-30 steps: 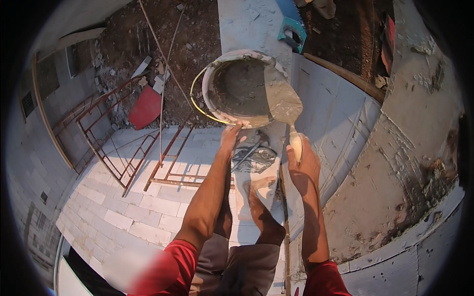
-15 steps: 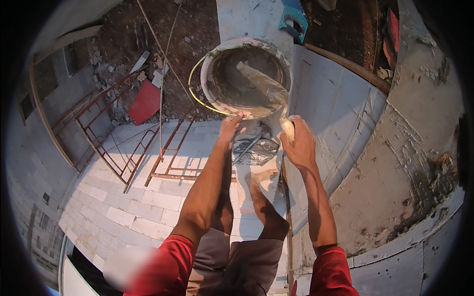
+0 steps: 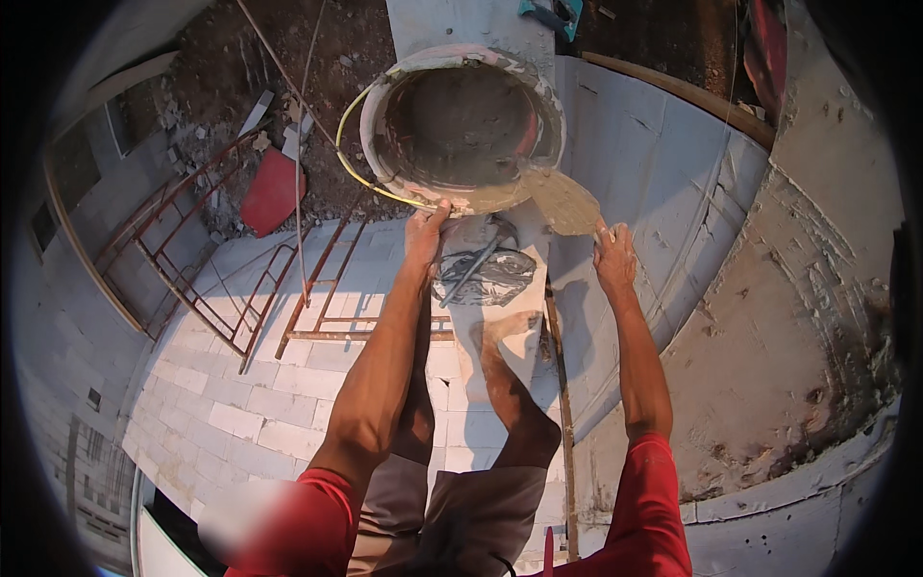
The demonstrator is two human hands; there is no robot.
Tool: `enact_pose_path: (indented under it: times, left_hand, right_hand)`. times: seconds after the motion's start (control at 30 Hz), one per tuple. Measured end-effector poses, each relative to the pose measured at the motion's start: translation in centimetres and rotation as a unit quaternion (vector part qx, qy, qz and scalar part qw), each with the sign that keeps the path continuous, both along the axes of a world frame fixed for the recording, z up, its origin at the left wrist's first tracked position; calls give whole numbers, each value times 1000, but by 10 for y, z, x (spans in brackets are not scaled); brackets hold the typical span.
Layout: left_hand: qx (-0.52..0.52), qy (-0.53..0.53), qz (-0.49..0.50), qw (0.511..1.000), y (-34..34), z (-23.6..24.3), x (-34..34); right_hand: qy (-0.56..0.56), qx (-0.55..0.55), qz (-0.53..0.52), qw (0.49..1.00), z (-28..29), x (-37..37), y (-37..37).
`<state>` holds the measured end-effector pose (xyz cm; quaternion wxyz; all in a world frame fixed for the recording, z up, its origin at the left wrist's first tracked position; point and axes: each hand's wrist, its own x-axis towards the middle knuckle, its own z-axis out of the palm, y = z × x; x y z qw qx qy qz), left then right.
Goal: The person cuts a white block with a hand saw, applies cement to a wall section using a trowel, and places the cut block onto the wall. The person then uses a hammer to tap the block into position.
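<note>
A round bucket (image 3: 369,144) with a mortar-crusted rim stands ahead of me, grey wet mortar (image 3: 457,120) inside it. My left hand (image 3: 423,237) grips the near rim, thumb on top and fingers partly hidden beneath. My right hand (image 3: 613,258) is closed around the handle of a trowel (image 3: 565,202). The mortar-coated blade lies at the bucket's near right edge, its tip touching or just over the rim. A yellow bucket handle (image 3: 343,165) hangs down on the left side.
Below the bucket lies a crumpled black plastic bag (image 3: 486,277). Rusty metal scaffold frames (image 3: 327,279) stand at left over pale block masonry (image 3: 279,413). A teal-handled saw (image 3: 553,13) rests beyond the bucket. Rough mortar-smeared wall surface (image 3: 760,356) runs along my right.
The trowel blade has come out of the bucket's middle to its near right edge. My right hand has moved right and slightly away. My left hand stays at the rim.
</note>
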<state>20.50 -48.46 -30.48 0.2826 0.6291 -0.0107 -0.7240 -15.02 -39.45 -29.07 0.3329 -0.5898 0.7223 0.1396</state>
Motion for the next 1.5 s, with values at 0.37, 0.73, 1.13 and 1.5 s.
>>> enact_pose_path:
  times: [0.37, 0.73, 1.13, 1.5]
  left_hand:
    - [-7, -15, -41, 999, -12, 2, 7]
    - [-4, -56, -69, 996, -20, 10, 7]
    - [6, -87, -162, 983, -24, 7, 18]
    - [8, -63, -116, 991, -19, -2, 24]
  right_hand:
    - [-382, -30, -235, 893, 95, 47, -40]
    - [-281, 183, -519, 786, 98, -23, 27]
    - [-471, 223, -563, 642, 133, -11, -169]
    - [-296, 84, -230, 923, 150, 30, -252]
